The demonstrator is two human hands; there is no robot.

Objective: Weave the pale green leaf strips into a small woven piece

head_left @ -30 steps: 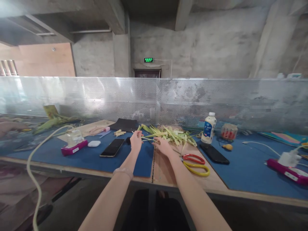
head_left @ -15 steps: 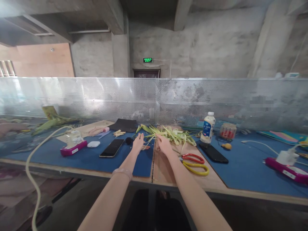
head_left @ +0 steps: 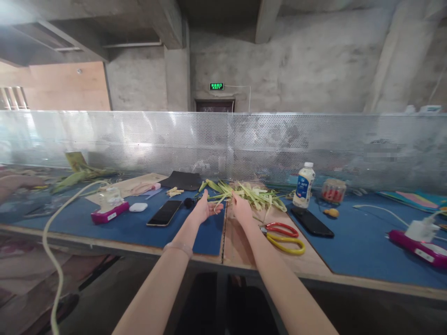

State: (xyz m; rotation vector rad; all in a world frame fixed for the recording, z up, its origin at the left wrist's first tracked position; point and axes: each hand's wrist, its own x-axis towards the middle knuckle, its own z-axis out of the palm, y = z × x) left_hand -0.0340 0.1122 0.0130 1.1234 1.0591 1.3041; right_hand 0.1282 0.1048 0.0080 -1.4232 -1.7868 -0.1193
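My left hand [head_left: 205, 209] is held palm inward, thumb up and fingers stretched out to the right. A thin pale leaf strip [head_left: 218, 203] curves over its fingers. Beside it, my right hand [head_left: 240, 207] is closed in a pinch on what looks like the strip's other end; its fingertips are partly hidden. Just behind both hands lies a loose heap of pale green leaf strips [head_left: 260, 197], like corn husk. Scissors [head_left: 283, 237] with one red and one yellow handle rest right of my right forearm.
A phone [head_left: 165, 213], a white earbud case [head_left: 138, 207] and a purple power strip [head_left: 110, 212] lie leftward. Rightward are a bottle [head_left: 303, 186], another phone [head_left: 312, 222], a jar [head_left: 333, 191] and a second power strip [head_left: 417, 248]. A perforated metal screen [head_left: 157, 139] stands behind. Another person's hand [head_left: 21, 182] shows far left.
My left hand has gone from a pinch with a strip stretched between both hands to outstretched fingers, turned palm inward. My right hand has closed into a pinch and shifted slightly right.
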